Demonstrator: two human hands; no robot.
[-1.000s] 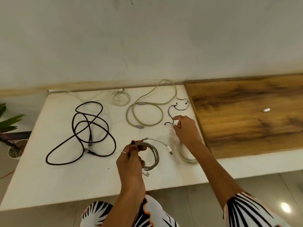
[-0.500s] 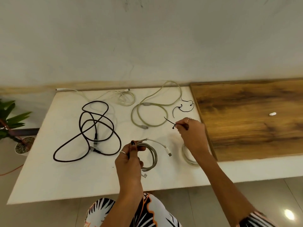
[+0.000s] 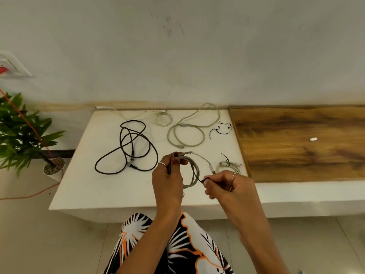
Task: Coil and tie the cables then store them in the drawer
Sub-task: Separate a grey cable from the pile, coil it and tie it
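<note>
1. Left hand point(image 3: 167, 180) grips the grey coiled cable point(image 3: 192, 173) at the loop's ten o'clock, fingers curled round the gathered strands, holding it just above the white table point(image 3: 83, 184).
2. Right hand point(image 3: 227, 186) pinches a thin black tie point(image 3: 203, 180) between thumb and fingertip, its tip touching the coil's rim at four o'clock.
3. The tie's long axis points toward ten o'clock, across the loop toward the left hand's grip.
4. Right hand is the nearer; threading looks next.
5. An already-tied coil point(image 3: 230, 167) lies at one o'clock, well behind.
</note>
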